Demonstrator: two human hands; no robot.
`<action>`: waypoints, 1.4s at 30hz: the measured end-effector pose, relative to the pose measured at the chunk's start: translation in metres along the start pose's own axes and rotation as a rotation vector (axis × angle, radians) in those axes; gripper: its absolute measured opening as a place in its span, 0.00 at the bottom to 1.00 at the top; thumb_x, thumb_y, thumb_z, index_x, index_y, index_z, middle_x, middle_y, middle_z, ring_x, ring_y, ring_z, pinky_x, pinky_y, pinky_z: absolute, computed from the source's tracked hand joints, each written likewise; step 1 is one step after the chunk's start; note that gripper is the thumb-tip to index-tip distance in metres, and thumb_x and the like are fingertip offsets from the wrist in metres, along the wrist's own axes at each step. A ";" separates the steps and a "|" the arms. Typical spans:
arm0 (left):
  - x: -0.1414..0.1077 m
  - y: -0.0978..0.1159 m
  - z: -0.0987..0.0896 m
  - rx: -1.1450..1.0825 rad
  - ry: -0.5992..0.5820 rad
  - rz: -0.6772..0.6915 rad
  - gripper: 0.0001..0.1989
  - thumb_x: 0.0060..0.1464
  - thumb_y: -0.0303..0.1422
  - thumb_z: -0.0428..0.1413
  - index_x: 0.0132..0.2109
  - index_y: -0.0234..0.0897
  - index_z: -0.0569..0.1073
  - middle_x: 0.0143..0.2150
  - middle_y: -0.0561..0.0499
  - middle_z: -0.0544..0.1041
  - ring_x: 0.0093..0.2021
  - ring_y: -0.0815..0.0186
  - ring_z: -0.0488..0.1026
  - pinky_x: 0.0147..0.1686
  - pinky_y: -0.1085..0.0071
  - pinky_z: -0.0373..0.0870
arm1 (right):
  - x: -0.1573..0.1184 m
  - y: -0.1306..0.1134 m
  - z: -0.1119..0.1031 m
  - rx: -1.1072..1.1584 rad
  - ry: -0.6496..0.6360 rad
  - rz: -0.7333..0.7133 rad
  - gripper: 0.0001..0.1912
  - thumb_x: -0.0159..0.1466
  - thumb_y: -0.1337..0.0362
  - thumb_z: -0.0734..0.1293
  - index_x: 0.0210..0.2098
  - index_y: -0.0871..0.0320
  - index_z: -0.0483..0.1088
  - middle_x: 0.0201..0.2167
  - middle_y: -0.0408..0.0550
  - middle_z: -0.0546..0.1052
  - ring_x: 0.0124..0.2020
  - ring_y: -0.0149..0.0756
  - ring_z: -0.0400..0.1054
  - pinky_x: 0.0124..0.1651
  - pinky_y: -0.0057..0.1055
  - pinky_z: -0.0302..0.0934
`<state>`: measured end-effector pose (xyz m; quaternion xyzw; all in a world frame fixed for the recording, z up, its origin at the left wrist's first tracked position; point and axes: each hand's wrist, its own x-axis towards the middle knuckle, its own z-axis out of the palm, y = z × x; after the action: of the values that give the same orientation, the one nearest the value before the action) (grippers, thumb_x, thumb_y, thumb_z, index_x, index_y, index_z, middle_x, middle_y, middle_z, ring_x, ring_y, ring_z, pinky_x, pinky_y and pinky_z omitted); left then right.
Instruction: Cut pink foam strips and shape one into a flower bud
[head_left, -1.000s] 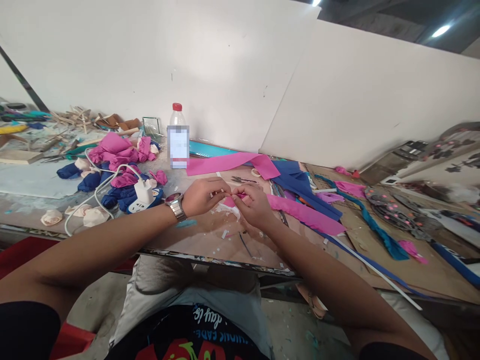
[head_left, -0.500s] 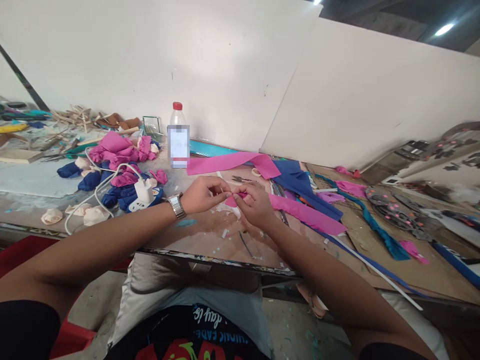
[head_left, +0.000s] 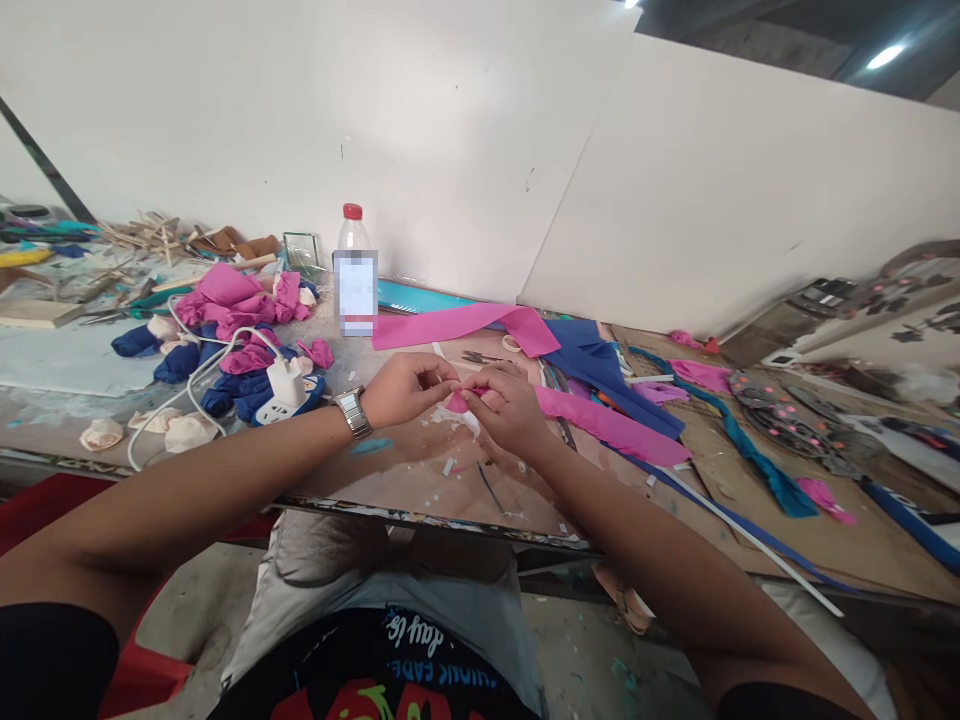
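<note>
My left hand (head_left: pixel 415 392) and my right hand (head_left: pixel 506 405) meet fingertip to fingertip above the table. Between them is one end of a pink strip (head_left: pixel 611 425), crumpled where the fingers pinch it; it looks like crepe paper or thin cloth. Both hands are closed on this end, and part of it is hidden behind my fingers. From beneath my right hand the strip runs out flat to the right. A second pink strip (head_left: pixel 450 325) lies behind my hands, beside blue strips (head_left: pixel 592 360).
Left of my arm lie pink and blue bundles (head_left: pixel 225 300) and a white cable with a plug (head_left: pixel 285 380). A bottle with a red cap (head_left: pixel 355 270) stands near the wall. A thin white stick (head_left: pixel 757 555) and a teal twisted strip (head_left: pixel 750 450) lie to the right.
My fingers have shifted slightly on the pinched end of the pink strip. The rest of the table looks the same, with a tiny shift of the view.
</note>
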<state>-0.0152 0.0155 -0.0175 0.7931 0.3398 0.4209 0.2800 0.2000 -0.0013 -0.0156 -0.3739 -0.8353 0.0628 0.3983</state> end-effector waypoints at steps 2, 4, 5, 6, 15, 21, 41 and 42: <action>0.000 0.000 0.001 0.000 0.005 0.001 0.14 0.61 0.42 0.59 0.39 0.35 0.81 0.32 0.49 0.80 0.29 0.69 0.72 0.30 0.73 0.66 | 0.000 0.001 0.000 0.004 -0.004 0.008 0.07 0.67 0.58 0.68 0.35 0.52 0.75 0.33 0.45 0.80 0.42 0.44 0.71 0.51 0.44 0.59; -0.001 0.001 0.001 0.002 0.008 0.015 0.14 0.62 0.41 0.59 0.39 0.35 0.81 0.32 0.49 0.81 0.29 0.69 0.73 0.30 0.73 0.66 | -0.001 0.001 0.000 0.010 0.001 0.017 0.07 0.67 0.58 0.68 0.35 0.52 0.75 0.33 0.45 0.81 0.42 0.44 0.71 0.51 0.44 0.60; -0.001 0.002 0.001 0.004 0.011 0.024 0.13 0.62 0.41 0.59 0.39 0.35 0.81 0.32 0.49 0.81 0.29 0.69 0.73 0.30 0.73 0.67 | -0.001 0.001 0.000 0.015 0.009 0.020 0.07 0.67 0.58 0.68 0.35 0.52 0.75 0.33 0.45 0.81 0.42 0.44 0.71 0.51 0.44 0.60; -0.001 0.002 0.001 0.004 0.014 0.035 0.13 0.62 0.41 0.58 0.40 0.36 0.82 0.32 0.49 0.81 0.29 0.69 0.73 0.31 0.73 0.67 | -0.001 0.001 0.000 0.020 0.020 0.024 0.06 0.67 0.59 0.68 0.35 0.52 0.75 0.33 0.45 0.81 0.42 0.44 0.71 0.50 0.44 0.61; -0.002 0.005 0.000 -0.016 0.022 0.052 0.14 0.61 0.42 0.61 0.45 0.38 0.84 0.33 0.47 0.83 0.29 0.68 0.74 0.30 0.73 0.68 | 0.000 -0.001 -0.001 0.023 0.039 0.070 0.07 0.67 0.58 0.68 0.35 0.53 0.76 0.34 0.46 0.81 0.42 0.44 0.72 0.51 0.45 0.62; -0.003 0.004 0.001 -0.011 0.023 0.060 0.14 0.61 0.42 0.60 0.44 0.38 0.84 0.33 0.47 0.83 0.29 0.68 0.74 0.30 0.73 0.68 | 0.000 -0.001 -0.001 0.054 0.040 0.015 0.07 0.67 0.59 0.68 0.35 0.52 0.77 0.34 0.46 0.82 0.41 0.44 0.73 0.52 0.46 0.63; -0.004 0.005 0.000 0.078 -0.020 0.141 0.14 0.66 0.39 0.54 0.44 0.37 0.81 0.35 0.48 0.81 0.31 0.68 0.72 0.33 0.72 0.66 | 0.001 -0.002 -0.004 -0.045 0.078 0.043 0.04 0.64 0.60 0.71 0.34 0.51 0.78 0.32 0.46 0.82 0.41 0.45 0.72 0.53 0.48 0.62; -0.004 0.005 0.001 0.070 -0.023 0.138 0.14 0.66 0.40 0.54 0.44 0.37 0.81 0.35 0.48 0.81 0.31 0.68 0.72 0.33 0.72 0.65 | 0.001 -0.002 -0.004 -0.040 0.079 0.039 0.04 0.64 0.60 0.72 0.34 0.51 0.78 0.32 0.45 0.82 0.40 0.45 0.72 0.53 0.48 0.62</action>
<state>-0.0145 0.0093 -0.0156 0.8288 0.2957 0.4177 0.2263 0.2011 -0.0031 -0.0109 -0.4003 -0.8125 0.0393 0.4220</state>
